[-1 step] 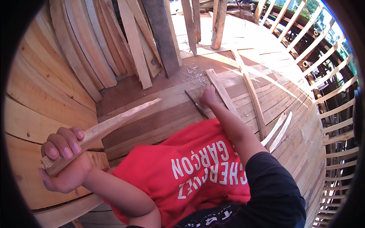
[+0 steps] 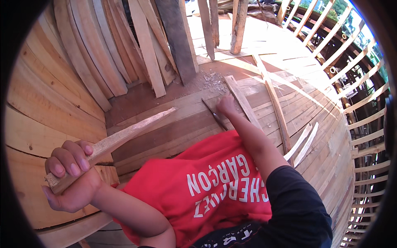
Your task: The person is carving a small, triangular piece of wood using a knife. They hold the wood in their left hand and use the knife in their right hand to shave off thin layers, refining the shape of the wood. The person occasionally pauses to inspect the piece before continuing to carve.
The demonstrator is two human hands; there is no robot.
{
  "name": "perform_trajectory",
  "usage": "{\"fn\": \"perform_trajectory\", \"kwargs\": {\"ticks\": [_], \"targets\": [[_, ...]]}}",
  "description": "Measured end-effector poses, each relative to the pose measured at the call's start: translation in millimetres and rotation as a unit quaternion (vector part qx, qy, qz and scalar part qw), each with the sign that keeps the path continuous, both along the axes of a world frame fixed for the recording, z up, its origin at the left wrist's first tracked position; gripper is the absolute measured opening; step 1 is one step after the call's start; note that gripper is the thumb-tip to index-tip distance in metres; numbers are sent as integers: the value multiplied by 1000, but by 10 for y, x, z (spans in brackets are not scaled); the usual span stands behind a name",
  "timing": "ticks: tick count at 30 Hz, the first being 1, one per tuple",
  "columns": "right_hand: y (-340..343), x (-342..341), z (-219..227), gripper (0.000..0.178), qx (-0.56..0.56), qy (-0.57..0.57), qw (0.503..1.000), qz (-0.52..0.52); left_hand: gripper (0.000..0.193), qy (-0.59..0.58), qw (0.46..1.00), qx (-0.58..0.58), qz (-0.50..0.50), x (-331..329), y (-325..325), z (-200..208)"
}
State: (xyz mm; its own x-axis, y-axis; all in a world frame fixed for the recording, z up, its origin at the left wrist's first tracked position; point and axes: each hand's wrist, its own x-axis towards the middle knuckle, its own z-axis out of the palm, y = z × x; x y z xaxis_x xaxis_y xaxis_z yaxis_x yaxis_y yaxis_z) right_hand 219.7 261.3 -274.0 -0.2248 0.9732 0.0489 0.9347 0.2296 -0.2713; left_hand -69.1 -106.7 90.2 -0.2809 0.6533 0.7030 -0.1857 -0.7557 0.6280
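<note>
My left hand [image 2: 73, 173] is wrapped round the thick end of a wooden stick [image 2: 128, 134], which tapers to a shaved, pointed tip toward the middle of the view. My right hand [image 2: 226, 106] is closed in a fist low over the plank floor. Whatever it may hold is hidden. Just left of that fist, a thin dark tool like a blade [image 2: 214, 113] lies on the boards. A loose wooden plank [image 2: 242, 101] lies just right of the fist. Red cloth [image 2: 198, 177] with pale lettering covers my front between the arms.
Upright boards [image 2: 99, 53] lean along the left wall. A dark post [image 2: 175, 41] stands beyond them, with wood shavings [image 2: 213, 82] at its foot. A long batten [image 2: 271, 95] and two pale curved strips [image 2: 304, 142] lie to the right. A slatted railing [image 2: 368, 134] borders the right side.
</note>
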Motion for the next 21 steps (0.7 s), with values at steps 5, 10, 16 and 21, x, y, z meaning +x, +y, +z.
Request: {"fn": "perform_trajectory", "kwargs": {"ticks": [5,10,16,21], "targets": [[176,-335,-123,63,25,155,985,-70,30,32,999,0,19,69,15,22],[354,-729,68,56,-35,120,987,-99,33,1,994,13,111,128,23,19],[771,-721,-54,52,84,179,975,-99,17,16,1000,20,12,-22,22,20],[814,-730,32,64,-15,255,967,10,15,-12,999,17,28,-89,-51,-11]]}}
